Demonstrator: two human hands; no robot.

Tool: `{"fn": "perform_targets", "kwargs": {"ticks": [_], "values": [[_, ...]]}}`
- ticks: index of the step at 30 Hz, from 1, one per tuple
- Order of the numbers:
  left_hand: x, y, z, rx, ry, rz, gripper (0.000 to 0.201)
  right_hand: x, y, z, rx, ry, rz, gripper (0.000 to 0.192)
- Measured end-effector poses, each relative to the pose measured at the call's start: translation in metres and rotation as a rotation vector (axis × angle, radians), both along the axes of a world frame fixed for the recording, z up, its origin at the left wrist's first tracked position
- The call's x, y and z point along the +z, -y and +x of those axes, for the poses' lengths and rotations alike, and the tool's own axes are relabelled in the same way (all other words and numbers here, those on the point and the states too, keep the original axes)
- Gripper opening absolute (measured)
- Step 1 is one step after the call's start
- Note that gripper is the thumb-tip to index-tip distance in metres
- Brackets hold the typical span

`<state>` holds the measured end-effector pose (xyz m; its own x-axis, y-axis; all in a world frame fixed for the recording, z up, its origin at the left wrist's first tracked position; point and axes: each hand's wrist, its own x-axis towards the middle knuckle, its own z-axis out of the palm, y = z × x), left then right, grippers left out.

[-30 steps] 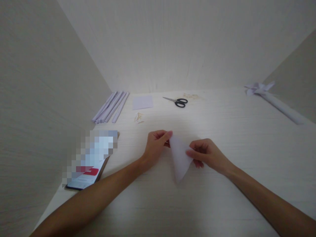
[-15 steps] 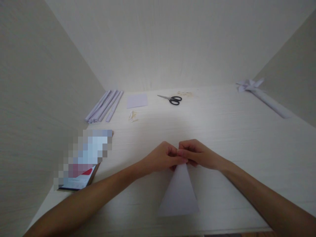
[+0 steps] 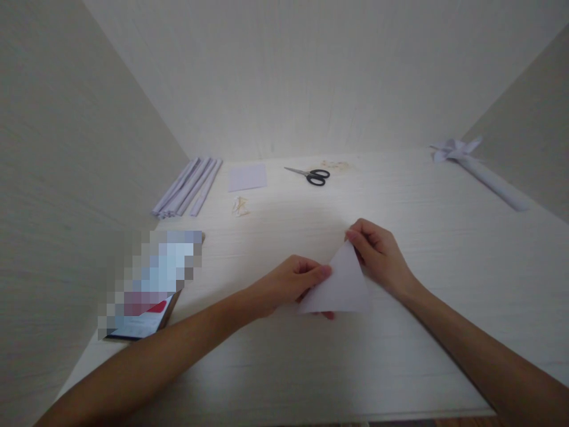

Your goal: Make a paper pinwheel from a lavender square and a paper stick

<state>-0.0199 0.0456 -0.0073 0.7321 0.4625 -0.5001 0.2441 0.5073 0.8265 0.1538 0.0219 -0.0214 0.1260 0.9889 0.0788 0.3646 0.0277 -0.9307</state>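
Note:
A folded piece of pale paper (image 3: 341, 284), triangular in outline, is held above the white table between both hands. My left hand (image 3: 293, 281) pinches its left side, thumb on top and a fingertip showing beneath the lower edge. My right hand (image 3: 377, 252) grips the upper tip of the triangle between thumb and fingers. The inner folds of the paper are hidden from this angle.
A phone or tablet (image 3: 137, 328), partly pixelated, lies at the left. Behind it are several rolled paper tubes (image 3: 191, 187), a square paper sheet (image 3: 248, 178), small sticks (image 3: 240, 206) and black-handled scissors (image 3: 313, 176). A paper pinwheel-like piece on a tube (image 3: 489, 181) rests far right.
My right hand has moved up and to the right, away from my left hand. The paper triangle has risen with it, and my left hand now pinches its left side.

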Motion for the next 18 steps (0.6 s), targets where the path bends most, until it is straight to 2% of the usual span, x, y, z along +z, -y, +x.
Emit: {"fn": "perform_targets", "kwargs": {"ticks": [3,7,13,18], "values": [[-0.001,-0.001,-0.002,-0.105,0.024,0.011,0.041,-0.001,-0.001,0.004,-0.043,-0.028,0.013,0.026],[0.001,-0.006,-0.005,-0.127,0.032,0.053,0.037,-0.002,-0.003,0.008,-0.055,-0.039,0.014,0.027],[0.002,-0.010,-0.007,-0.182,0.000,-0.038,0.023,-0.006,-0.007,0.013,-0.053,-0.009,-0.006,0.031],[-0.004,-0.010,-0.010,-0.216,-0.017,-0.063,0.021,-0.012,-0.011,0.018,-0.063,-0.032,-0.029,0.031]]}}
